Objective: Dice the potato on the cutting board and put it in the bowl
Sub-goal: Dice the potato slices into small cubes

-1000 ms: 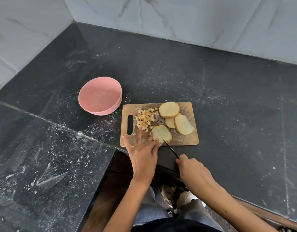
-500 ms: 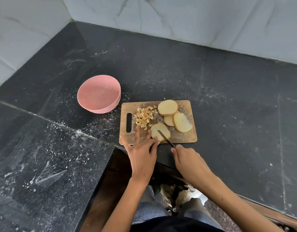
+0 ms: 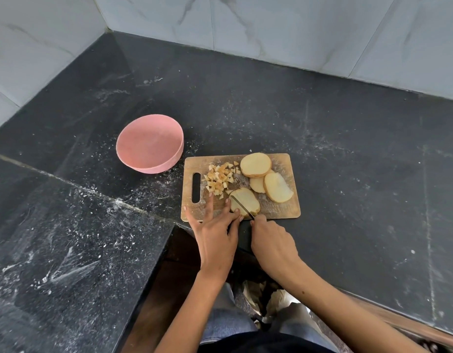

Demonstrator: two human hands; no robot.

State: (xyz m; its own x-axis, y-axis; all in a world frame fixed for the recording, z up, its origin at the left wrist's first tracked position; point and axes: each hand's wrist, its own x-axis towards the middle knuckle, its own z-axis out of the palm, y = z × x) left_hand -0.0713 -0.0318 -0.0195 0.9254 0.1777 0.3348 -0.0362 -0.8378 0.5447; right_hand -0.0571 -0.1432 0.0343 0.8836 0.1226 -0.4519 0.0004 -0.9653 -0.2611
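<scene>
A dusty black stone counter [image 3: 322,138] met pale marble wall tiles in the corner. On the wooden cutting board [image 3: 284,210] lay thick potato slices, a heap of dice [image 3: 219,178] and the slice being cut [image 3: 247,203]. The left hand [image 3: 215,233], fingers straight, pressed that slice's near edge; the right hand [image 3: 271,240] was curled round the knife [image 3: 242,207]. The pink bowl [image 3: 150,143] looked empty. The slice seemed firm, wet and liable to slide, best pinned flat from above.
</scene>
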